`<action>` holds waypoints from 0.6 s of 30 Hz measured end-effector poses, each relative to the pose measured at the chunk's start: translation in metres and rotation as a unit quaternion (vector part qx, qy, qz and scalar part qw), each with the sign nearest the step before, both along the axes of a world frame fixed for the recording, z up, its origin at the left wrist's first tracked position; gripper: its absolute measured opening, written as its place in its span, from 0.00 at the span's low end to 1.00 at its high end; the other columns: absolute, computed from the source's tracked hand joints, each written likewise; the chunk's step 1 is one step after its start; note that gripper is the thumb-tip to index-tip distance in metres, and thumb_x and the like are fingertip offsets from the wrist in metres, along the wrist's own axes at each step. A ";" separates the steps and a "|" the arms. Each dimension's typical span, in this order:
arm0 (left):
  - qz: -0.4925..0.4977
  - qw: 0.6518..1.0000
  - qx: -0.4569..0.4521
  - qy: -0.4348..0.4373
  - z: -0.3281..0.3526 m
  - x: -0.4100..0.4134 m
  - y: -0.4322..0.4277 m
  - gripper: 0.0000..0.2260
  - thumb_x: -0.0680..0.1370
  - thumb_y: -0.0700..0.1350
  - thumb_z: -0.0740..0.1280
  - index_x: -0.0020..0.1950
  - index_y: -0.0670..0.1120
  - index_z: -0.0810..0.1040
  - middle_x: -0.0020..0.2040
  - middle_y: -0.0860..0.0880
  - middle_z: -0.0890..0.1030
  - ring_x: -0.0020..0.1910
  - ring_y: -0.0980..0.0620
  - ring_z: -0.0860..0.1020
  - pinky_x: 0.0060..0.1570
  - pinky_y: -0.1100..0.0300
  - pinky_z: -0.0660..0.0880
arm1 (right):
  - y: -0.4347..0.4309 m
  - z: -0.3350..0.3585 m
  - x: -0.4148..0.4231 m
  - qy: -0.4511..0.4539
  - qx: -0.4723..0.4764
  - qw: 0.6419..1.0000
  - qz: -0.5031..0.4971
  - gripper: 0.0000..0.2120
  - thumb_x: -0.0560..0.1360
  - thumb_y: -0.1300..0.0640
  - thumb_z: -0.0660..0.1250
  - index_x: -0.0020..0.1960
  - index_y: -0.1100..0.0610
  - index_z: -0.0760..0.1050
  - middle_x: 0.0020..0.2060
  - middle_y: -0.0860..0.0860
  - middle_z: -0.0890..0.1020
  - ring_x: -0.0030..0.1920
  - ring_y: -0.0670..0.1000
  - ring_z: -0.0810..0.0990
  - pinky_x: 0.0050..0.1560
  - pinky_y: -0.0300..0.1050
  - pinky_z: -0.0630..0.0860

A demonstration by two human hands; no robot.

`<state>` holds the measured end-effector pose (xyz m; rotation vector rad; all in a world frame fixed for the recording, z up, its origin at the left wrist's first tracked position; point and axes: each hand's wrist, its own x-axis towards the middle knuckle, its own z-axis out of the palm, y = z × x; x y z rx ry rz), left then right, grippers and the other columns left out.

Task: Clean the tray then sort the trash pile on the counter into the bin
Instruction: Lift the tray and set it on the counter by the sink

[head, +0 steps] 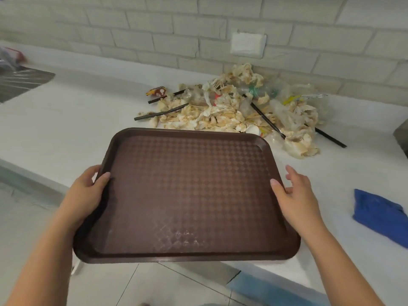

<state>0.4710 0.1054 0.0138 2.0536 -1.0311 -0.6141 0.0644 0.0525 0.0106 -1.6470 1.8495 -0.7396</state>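
Over the counter (66,120) edge hangs the tray (189,195), with the trash pile (227,115) beyond its far rim. The blue cloth (377,215) (our likely wiper) lies to the right, nearer our right hand (298,197) than our left hand (88,191); both grip the tray's side rims.

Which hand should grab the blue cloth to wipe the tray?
The right hand, probably. The blue cloth lies on the counter just to its right, while the left hand grips the tray on the far side from it.
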 end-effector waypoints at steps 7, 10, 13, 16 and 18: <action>0.029 0.997 -0.021 0.061 0.014 0.109 0.034 0.12 0.79 0.54 0.62 0.62 0.55 0.73 0.47 0.47 0.81 0.41 0.49 0.80 0.41 0.54 0.76 | -0.002 0.001 0.105 -0.168 0.088 0.982 0.013 0.13 0.80 0.57 0.58 0.61 0.49 0.76 0.52 0.48 0.82 0.52 0.52 0.81 0.58 0.55 0.76; 0.025 0.992 -0.010 0.126 0.024 0.163 0.040 0.16 0.75 0.58 0.66 0.61 0.55 0.75 0.48 0.46 0.82 0.44 0.47 0.82 0.47 0.51 0.78 | 0.001 0.001 0.155 -0.219 0.069 0.973 -0.020 0.12 0.80 0.57 0.59 0.60 0.50 0.77 0.50 0.47 0.83 0.50 0.51 0.82 0.54 0.52 0.78; -0.004 0.985 0.015 0.172 0.027 0.204 0.040 0.14 0.75 0.54 0.68 0.58 0.50 0.77 0.47 0.46 0.83 0.44 0.46 0.83 0.44 0.54 0.77 | -0.002 0.003 0.197 -0.230 0.050 0.971 -0.032 0.13 0.81 0.55 0.59 0.62 0.50 0.76 0.52 0.46 0.83 0.51 0.50 0.81 0.56 0.52 0.77; -0.005 0.986 0.030 0.161 0.017 0.241 0.033 0.15 0.77 0.48 0.67 0.63 0.48 0.75 0.47 0.46 0.83 0.43 0.49 0.82 0.41 0.58 0.76 | -0.006 0.005 0.241 -0.224 0.044 0.973 -0.033 0.13 0.81 0.54 0.58 0.62 0.48 0.75 0.51 0.46 0.81 0.49 0.47 0.80 0.51 0.48 0.76; 0.007 0.988 0.025 0.149 0.010 0.261 0.025 0.16 0.79 0.46 0.65 0.67 0.51 0.73 0.46 0.49 0.82 0.43 0.51 0.81 0.43 0.58 0.75 | -0.010 0.007 0.265 -0.217 0.042 0.974 -0.040 0.12 0.81 0.54 0.58 0.62 0.49 0.75 0.51 0.46 0.81 0.49 0.49 0.80 0.53 0.50 0.77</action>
